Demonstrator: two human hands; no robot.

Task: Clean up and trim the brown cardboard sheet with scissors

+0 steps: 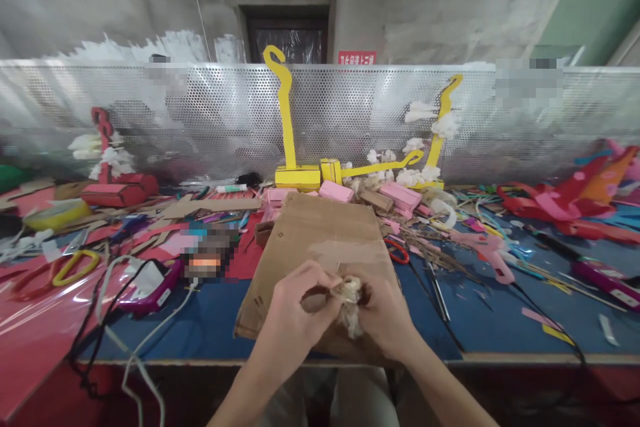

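Note:
Between my two hands is a small crumpled tuft of whitish, fluffy-looking material point(351, 290); its exact kind is hard to make out. My left hand point(305, 303) pinches its left side with thumb and forefinger. From the right, the curled fingers of my right hand point(383, 310) grip the same tuft. Both hands are over a brown cardboard sheet point(320, 223) that lies at the table's front edge. Part of the tuft hangs down below my fingertips.
Yellow hook-topped cardboard pieces point(285, 120) stand behind, against a perforated metal screen point(210, 113). A pink glue gun point(493, 257) and red-handled scissors point(399, 252) lie on the right. Yellow-handled scissors point(75, 269), cables and a phone-like device point(207, 253) lie left. Pink blocks point(400, 196) sit behind the cardboard.

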